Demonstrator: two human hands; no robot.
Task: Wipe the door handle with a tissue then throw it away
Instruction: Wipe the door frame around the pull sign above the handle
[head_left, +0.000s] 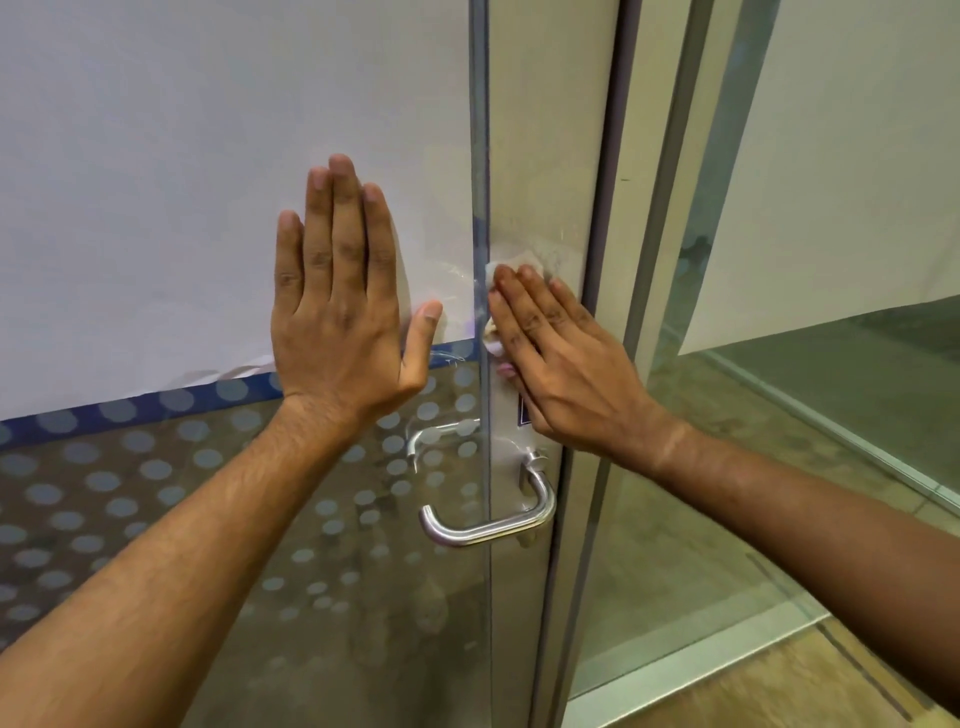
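Both hands flat on the door, tissue pressed above the lever handle.

Left hand (337, 306) lies spread with straight fingers on the frosted glass panel (156, 182), holding nothing, bracing. Right hand (561, 358) pushes the crumpled white tissue (511, 262) against the pale door stile (550, 156) with straight fingers, not curled round it. That steel lever handle (488, 519) sits below, apart from the tissue and untouched. To my eye the wipe wants to drop down, wrap the tissue round the bar and run along its whole curve, while the other palm steadies the door.
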